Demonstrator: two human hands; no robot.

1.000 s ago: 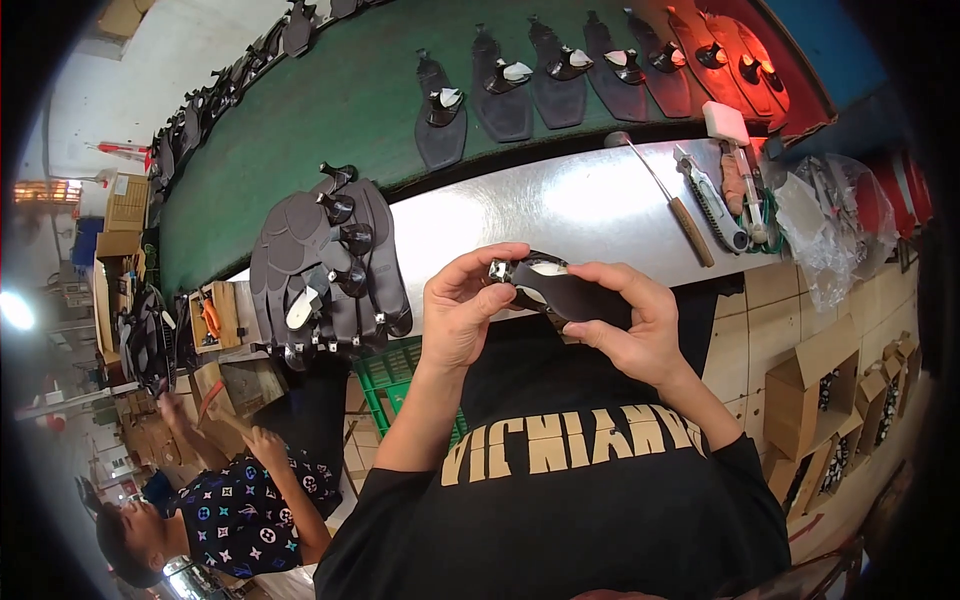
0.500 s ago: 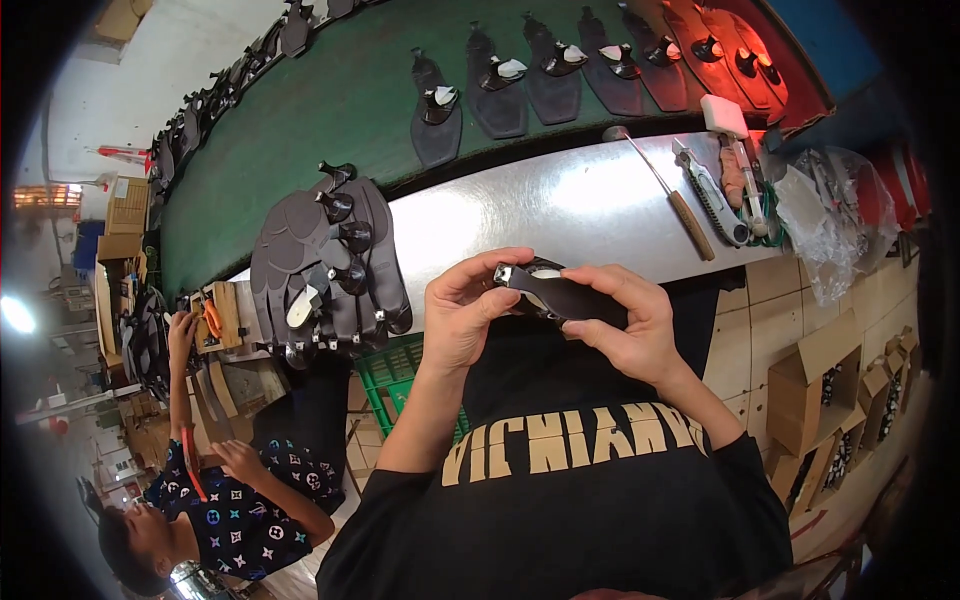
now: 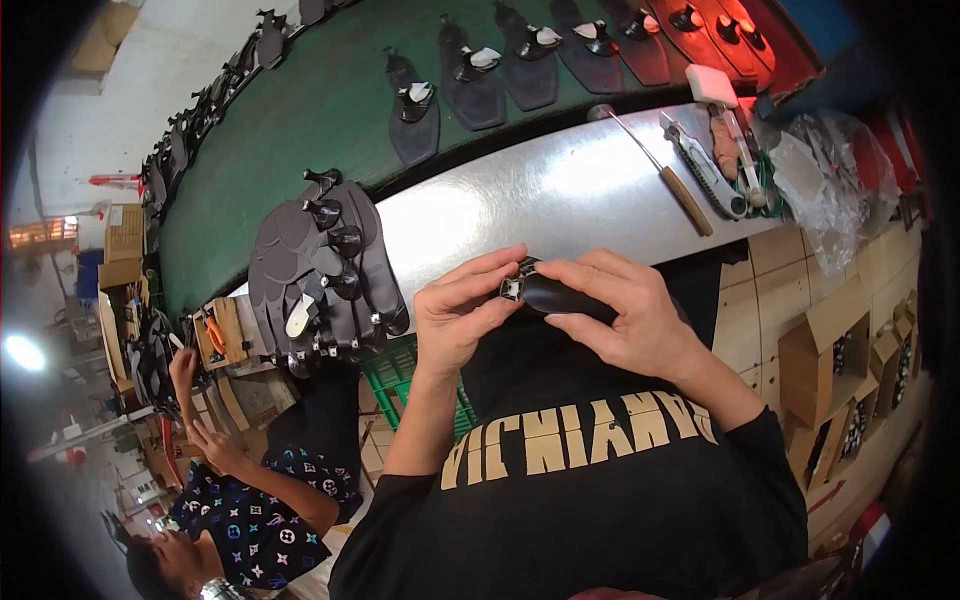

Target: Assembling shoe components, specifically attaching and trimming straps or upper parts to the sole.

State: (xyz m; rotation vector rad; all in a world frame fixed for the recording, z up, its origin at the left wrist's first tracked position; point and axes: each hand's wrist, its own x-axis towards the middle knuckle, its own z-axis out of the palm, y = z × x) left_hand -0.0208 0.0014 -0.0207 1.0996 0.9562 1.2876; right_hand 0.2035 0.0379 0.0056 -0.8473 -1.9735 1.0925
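In front of my chest I hold a dark sandal in both hands, with a small shiny silver piece at its left end. My left hand grips that end between thumb and fingers. My right hand is closed round the other end, its thumb underneath and fingers on top. The fingers hide much of the sandal. Just beyond my left hand, a pile of dark sandals with glossy black straps lies at the edge of the metal table. A white-topped piece rests on the pile.
Sandals stand in a row on the green belt. On the table's right are a wooden-handled tool, a utility knife and a plastic bag. A green crate is below; a co-worker is at left.
Both hands have turned the sandal, so the pale part between them no longer shows and the silver end faces up. The co-worker's hands have shifted. The whole view has moved slightly.
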